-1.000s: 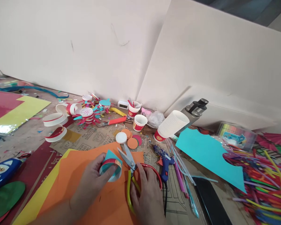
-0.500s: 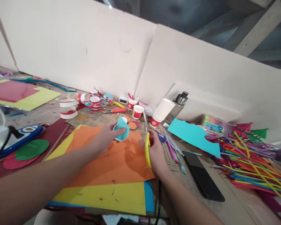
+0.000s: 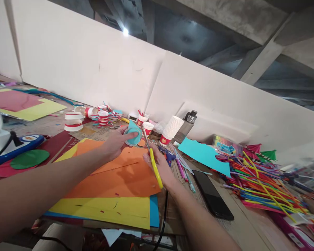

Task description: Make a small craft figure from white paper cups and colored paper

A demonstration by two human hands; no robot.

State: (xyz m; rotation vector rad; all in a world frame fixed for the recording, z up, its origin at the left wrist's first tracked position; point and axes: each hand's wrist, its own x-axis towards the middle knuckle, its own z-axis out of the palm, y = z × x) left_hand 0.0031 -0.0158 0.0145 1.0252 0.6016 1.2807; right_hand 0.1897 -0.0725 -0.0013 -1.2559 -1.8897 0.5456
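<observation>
Pinched in my left hand (image 3: 119,141) is a piece of light-blue paper (image 3: 133,135), rounded below with a pointed corner standing up at the top. It looks as though a round rim lies against it; the far side is hidden by my fingers. My right hand (image 3: 159,165) grips scissors with yellow handles (image 3: 155,166). Their metal blades (image 3: 144,136) point up and away, close to the right side of the blue paper. Whether the blades touch it I cannot tell. Beneath both hands lies an orange sheet (image 3: 115,181) on top of yellow sheets (image 3: 104,209).
A stack of paper cups (image 3: 172,129) and a grey bottle (image 3: 185,127) stand at the back. To the right lie a phone (image 3: 213,195), a turquoise sheet (image 3: 202,157) and many pipe cleaners (image 3: 264,184). Cut cup rings (image 3: 73,122) and a power strip (image 3: 28,143) are on the left.
The view has tilted up and shifted, so the table things sit further left. The scissors have come nearer the blue paper, their blades now beside its right edge. Both hands keep their holds.
</observation>
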